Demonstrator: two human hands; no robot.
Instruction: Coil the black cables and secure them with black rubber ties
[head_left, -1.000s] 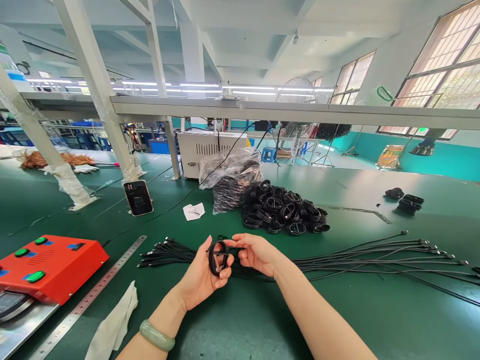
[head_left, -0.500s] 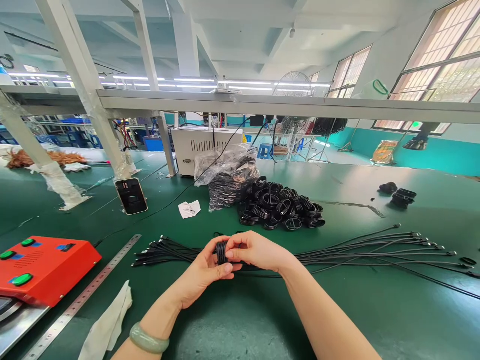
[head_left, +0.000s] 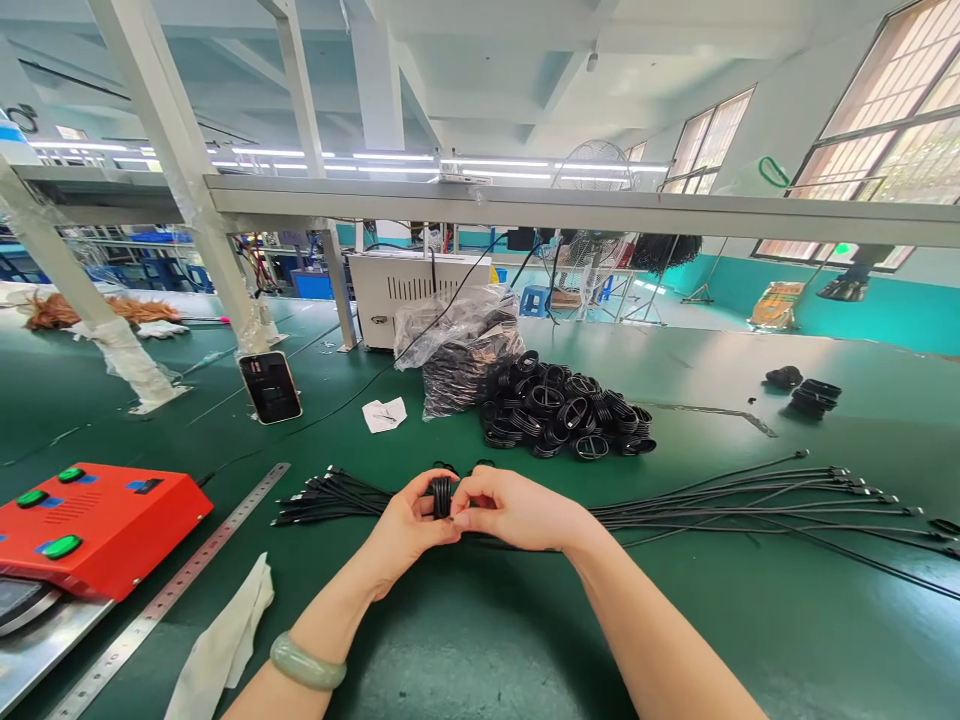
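Note:
A small tight coil of black cable [head_left: 442, 497] is upright between my two hands above the bench. My left hand [head_left: 401, 540] wraps its fingers and thumb round the coil from the left. From the right, my right hand [head_left: 517, 510] pinches at the coil's edge with thumb and forefinger; its fingertips partly hide what they grip. Behind the hands lies a long bundle of straight black cables [head_left: 690, 510], with metal-tipped ends showing at the left. Beyond it is a heap of coiled black cables [head_left: 559, 405].
To the left are a red box with green buttons [head_left: 112, 515], a steel ruler [head_left: 176, 590] and a whitish cloth [head_left: 225, 640]. Further back stand a phone [head_left: 270, 387], a paper scrap [head_left: 385, 414], a plastic bag [head_left: 465, 355] and a pale metal box [head_left: 409, 290].
The view has shifted slightly. My left thumb has drawn back from under the right fingers, and my right fingertips are closer together at the coil's edge.

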